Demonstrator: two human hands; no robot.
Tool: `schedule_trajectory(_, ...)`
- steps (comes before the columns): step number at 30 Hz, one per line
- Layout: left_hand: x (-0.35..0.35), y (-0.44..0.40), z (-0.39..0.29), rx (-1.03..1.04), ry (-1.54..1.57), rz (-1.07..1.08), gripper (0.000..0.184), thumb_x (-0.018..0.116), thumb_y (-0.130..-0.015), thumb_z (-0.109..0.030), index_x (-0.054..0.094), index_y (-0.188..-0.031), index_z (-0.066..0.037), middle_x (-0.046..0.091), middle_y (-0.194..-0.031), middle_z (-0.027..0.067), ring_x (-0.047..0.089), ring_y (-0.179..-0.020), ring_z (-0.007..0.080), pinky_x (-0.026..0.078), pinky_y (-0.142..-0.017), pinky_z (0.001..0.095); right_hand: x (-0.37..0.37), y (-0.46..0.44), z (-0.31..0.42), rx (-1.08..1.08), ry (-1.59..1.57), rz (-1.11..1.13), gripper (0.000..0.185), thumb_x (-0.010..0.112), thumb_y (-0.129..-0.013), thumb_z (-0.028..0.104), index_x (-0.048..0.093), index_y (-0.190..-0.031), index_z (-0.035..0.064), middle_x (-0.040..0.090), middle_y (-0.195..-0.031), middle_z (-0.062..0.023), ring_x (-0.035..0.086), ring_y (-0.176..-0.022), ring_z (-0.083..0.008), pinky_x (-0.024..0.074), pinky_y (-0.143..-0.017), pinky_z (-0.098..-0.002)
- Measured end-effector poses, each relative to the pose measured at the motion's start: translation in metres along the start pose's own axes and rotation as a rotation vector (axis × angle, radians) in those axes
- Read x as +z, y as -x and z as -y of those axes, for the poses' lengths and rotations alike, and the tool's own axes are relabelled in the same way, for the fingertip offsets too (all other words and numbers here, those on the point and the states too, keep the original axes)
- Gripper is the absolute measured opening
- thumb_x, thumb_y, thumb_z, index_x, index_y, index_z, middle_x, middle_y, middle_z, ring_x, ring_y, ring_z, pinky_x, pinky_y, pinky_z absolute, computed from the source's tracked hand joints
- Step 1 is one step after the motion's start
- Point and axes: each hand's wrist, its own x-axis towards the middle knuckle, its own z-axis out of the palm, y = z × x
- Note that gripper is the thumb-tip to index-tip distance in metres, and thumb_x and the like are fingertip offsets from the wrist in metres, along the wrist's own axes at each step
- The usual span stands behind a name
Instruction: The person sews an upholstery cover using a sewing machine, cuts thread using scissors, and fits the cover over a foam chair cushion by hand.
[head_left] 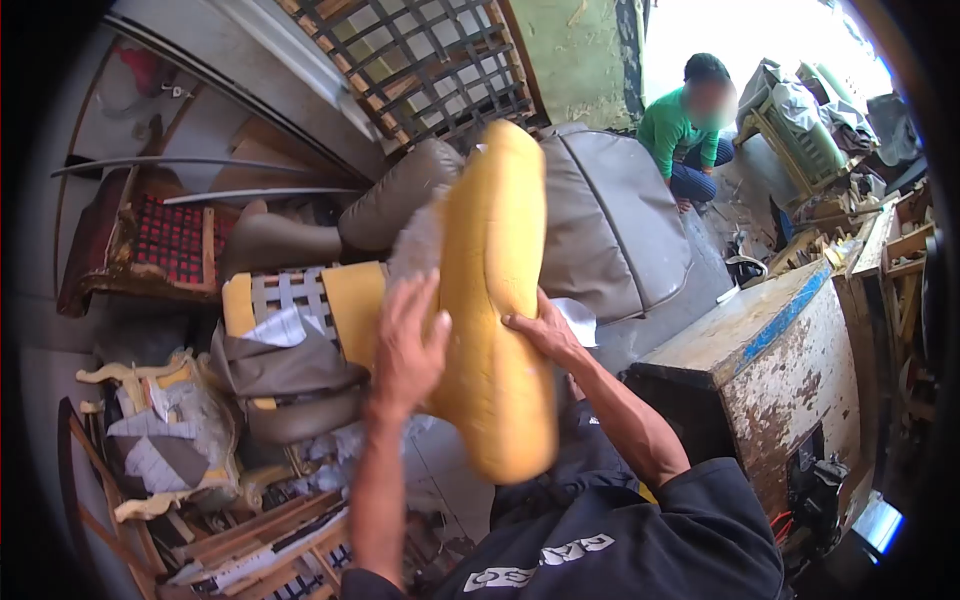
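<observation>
A long yellow foam cushion stands on edge in front of me, tilted and somewhat blurred. My right hand grips its right side, with the thumb pressed into the foam and the other fingers mostly hidden. At its left side is my left hand, fingers stretched out and smeared by motion; whether it touches the foam I cannot tell. Whitish wadding shows along the cushion's left edge. Behind the foam lies a grey-brown upholstered cushion with a dark seam.
A strapped wooden frame leans at the back. Left are a chair frame with red webbing and a partly covered seat. A worn wooden cabinet stands right. A person in a green top crouches at the far right.
</observation>
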Motion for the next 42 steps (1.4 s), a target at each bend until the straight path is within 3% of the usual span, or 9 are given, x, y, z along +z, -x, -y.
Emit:
schedule_trajectory(4, 0.077, 0.099, 0.004, -0.099, 0.236, 0.133, 0.082, 0.071, -0.09, -0.04, 0.034, -0.155, -0.008, 0.038, -0.152, 0.0309, 0.035, -0.14, 0.0504, 0.028, -0.116, 0.0586, 0.036, -0.035, -0.053, 0.283, 0.023, -0.125, 0.062, 0.071, -0.082, 0.026, 0.052, -0.134, -0.0017, 0.068, -0.115, -0.0152, 0.065, -0.102, -0.0229, 0.0522, -0.088, -0.0355)
schedule_trajectory(13, 0.008, 0.065, 0.165, -0.387, -0.55, 0.022, 0.105, 0.088, -0.071, -0.036, 0.031, -0.158, -0.017, 0.018, -0.163, 0.0246, 0.015, -0.15, 0.0483, 0.019, -0.117, 0.0652, 0.197, -0.082, -0.067, -0.092, 0.322, 0.294, 0.082, 0.064, -0.09, 0.006, 0.024, -0.16, 0.0126, 0.063, -0.105, -0.0101, 0.061, -0.095, -0.0179, 0.052, -0.085, -0.0333)
schedule_trajectory(18, -0.022, -0.015, 0.3, -0.399, -0.83, -0.059, 0.099, 0.08, -0.076, -0.049, 0.032, -0.157, -0.02, 0.038, -0.153, 0.0237, 0.038, -0.139, 0.042, 0.033, -0.108, 0.0559, 0.163, -0.166, -0.148, -0.115, 0.437, 0.057, 0.053, 0.07, -0.084, 0.023, 0.051, -0.13, 0.006, 0.064, -0.12, -0.0244, 0.064, -0.11, -0.0364, 0.0503, -0.091, -0.0479)
schedule_trajectory(22, -0.029, -0.08, 0.362, -0.415, -1.047, -0.245, 0.086, 0.074, -0.083, -0.051, 0.036, -0.154, -0.02, 0.054, -0.133, 0.0164, 0.055, -0.12, 0.0348, 0.042, -0.094, 0.0521, 0.125, -0.148, -0.258, -0.032, 1.502, 0.281, 0.09, 0.083, -0.069, 0.053, 0.044, -0.141, 0.0173, 0.047, -0.144, -0.0154, 0.044, -0.135, -0.0386, 0.0377, -0.103, -0.0612)
schedule_trajectory(26, -0.033, -0.106, 0.395, -0.536, -1.111, -0.212, 0.078, 0.074, -0.084, -0.046, 0.04, -0.151, -0.023, 0.06, -0.125, 0.0139, 0.058, -0.118, 0.0335, 0.044, -0.092, 0.0528, 0.099, -0.182, -0.306, 0.071, 1.309, 0.471, 0.027, 0.05, -0.096, 0.027, 0.069, -0.112, 0.0168, 0.067, -0.099, -0.0151, 0.067, -0.103, -0.0348, 0.0514, -0.083, -0.0558)
schedule_trajectory(31, -0.032, -0.076, 0.356, -0.541, -0.983, -0.238, 0.075, 0.077, -0.083, -0.032, 0.043, -0.149, -0.023, 0.058, -0.132, 0.0113, 0.057, -0.123, 0.0332, 0.044, -0.095, 0.0529, -0.04, -0.216, -0.19, -0.203, 0.911, -0.134, 0.032, 0.064, -0.077, 0.014, 0.072, -0.107, 0.0046, 0.073, -0.094, -0.0214, 0.071, -0.081, -0.0325, 0.057, -0.074, -0.0402)
schedule_trajectory(33, -0.036, -0.066, 0.33, -0.573, -0.957, -0.228, 0.075, 0.078, -0.082, -0.028, 0.043, -0.149, -0.022, 0.058, -0.133, 0.0112, 0.057, -0.124, 0.033, 0.044, -0.094, 0.0533, -0.115, -0.195, -0.109, 0.135, 0.592, -0.536, 0.031, 0.06, -0.086, 0.01, 0.071, -0.114, 0.0045, 0.072, -0.092, -0.0163, 0.063, -0.083, -0.0137, 0.0534, -0.079, -0.0352)
schedule_trajectory(36, -0.041, -0.058, 0.317, -0.58, -0.852, -0.237, 0.074, 0.078, -0.08, -0.015, 0.047, -0.147, -0.019, 0.06, -0.129, 0.0137, 0.058, -0.121, 0.037, 0.046, -0.093, 0.0529, -0.284, -0.147, -0.181, 0.08, 0.914, -1.02, 0.036, 0.055, -0.097, 0.032, 0.069, -0.119, 0.0057, 0.072, -0.106, -0.0208, 0.068, -0.099, -0.0355, 0.0499, -0.09, -0.0425)
schedule_trajectory(42, -0.023, 0.009, 0.333, -0.676, -0.665, -0.176, 0.068, 0.071, -0.08, -0.001, 0.05, -0.144, -0.014, 0.061, -0.121, 0.0218, 0.061, -0.11, 0.045, 0.049, -0.089, 0.0522, -0.299, -0.097, -0.238, 0.607, 0.938, -1.282, 0.036, 0.055, -0.096, 0.027, 0.065, -0.124, 0.0073, 0.064, -0.121, -0.025, 0.06, -0.114, -0.0424, 0.047, -0.097, -0.0477)
